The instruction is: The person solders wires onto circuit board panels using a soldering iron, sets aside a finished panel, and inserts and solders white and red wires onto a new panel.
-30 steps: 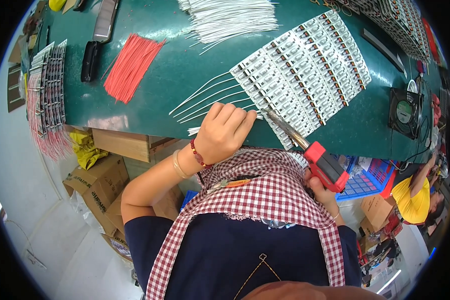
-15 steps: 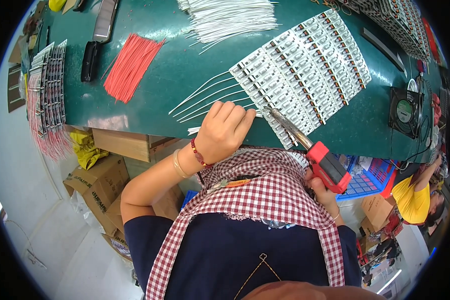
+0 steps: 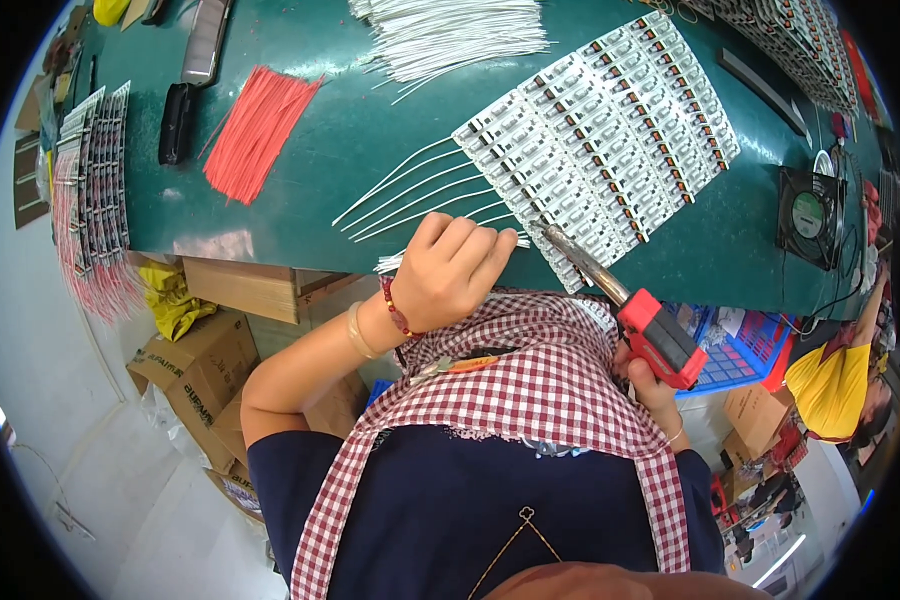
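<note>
My left hand [image 3: 450, 270] is curled at the near edge of the green table [image 3: 370, 130], closed on a small bunch of white wires [image 3: 395, 262] whose ends poke out to its left. My right hand [image 3: 650, 385], mostly hidden behind a checked cloth, grips the red handle of a soldering iron [image 3: 655, 335]. Its metal tip [image 3: 555, 240] touches the near corner of a sheet of small white circuit boards [image 3: 600, 150]. Several white wires [image 3: 410, 195] fan out from that sheet toward the left.
A bundle of red wires [image 3: 255, 130] and a black tool [image 3: 177, 122] lie at left. A pile of white wires [image 3: 450, 35] sits at the far side. A small black fan [image 3: 808, 215] stands right. Cardboard boxes [image 3: 195, 375] sit under the table. Another person in yellow [image 3: 835, 385] is at right.
The soldering iron tip has shifted slightly along the near edge of the board sheet. My left hand has stayed in place.
</note>
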Action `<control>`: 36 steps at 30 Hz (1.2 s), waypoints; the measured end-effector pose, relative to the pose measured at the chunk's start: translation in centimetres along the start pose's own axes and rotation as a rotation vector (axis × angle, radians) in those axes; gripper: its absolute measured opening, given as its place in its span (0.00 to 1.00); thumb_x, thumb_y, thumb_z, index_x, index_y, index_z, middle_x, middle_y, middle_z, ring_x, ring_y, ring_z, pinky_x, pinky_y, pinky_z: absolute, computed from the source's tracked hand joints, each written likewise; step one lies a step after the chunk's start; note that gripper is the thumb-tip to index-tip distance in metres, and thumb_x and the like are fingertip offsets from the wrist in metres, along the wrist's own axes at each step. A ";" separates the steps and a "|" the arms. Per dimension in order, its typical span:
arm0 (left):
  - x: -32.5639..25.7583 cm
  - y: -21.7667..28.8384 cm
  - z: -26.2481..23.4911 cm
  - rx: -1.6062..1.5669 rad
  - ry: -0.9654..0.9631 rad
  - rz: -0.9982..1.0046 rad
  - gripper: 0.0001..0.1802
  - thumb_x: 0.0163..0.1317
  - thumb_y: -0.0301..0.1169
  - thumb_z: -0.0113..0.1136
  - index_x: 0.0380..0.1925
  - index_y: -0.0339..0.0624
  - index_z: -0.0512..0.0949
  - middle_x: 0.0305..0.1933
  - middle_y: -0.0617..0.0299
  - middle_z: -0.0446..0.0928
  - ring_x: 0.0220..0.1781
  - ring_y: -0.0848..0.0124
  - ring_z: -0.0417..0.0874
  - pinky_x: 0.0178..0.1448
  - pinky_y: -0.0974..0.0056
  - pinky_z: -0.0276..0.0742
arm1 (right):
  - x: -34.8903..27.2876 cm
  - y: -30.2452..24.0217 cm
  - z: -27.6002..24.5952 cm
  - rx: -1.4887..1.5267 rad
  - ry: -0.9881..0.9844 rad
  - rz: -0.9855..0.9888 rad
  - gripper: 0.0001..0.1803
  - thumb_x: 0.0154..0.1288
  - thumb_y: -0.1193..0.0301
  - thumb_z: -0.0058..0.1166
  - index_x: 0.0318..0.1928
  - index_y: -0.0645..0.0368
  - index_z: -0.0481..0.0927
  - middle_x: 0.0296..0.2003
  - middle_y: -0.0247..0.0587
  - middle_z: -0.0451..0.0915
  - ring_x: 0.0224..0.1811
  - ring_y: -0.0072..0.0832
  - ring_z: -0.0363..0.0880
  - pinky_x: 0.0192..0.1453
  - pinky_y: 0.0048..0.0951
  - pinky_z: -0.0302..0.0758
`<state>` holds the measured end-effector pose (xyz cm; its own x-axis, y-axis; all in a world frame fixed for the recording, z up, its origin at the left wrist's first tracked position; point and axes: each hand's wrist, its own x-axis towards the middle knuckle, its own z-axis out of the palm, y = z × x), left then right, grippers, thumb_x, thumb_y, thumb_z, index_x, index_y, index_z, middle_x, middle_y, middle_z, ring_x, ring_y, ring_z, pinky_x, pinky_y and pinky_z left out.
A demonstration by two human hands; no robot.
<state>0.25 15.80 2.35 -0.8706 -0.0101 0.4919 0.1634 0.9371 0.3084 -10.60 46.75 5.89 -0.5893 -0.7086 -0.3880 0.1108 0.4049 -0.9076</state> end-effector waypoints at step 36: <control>0.5 0.4 0.5 -0.060 0.066 -0.420 0.09 0.49 0.21 0.68 0.32 0.40 0.81 0.30 0.62 0.74 0.32 0.64 0.75 0.36 0.61 0.66 | 0.4 0.0 1.0 0.099 0.090 -0.002 0.18 0.60 0.59 0.65 0.34 0.65 0.82 0.25 0.38 0.80 0.25 0.26 0.78 0.30 0.26 0.74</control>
<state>-0.36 16.36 2.26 -0.8360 -0.4105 0.3641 -0.1703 0.8249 0.5390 -10.04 45.84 5.57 -0.6584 -0.6532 -0.3739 0.1847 0.3414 -0.9216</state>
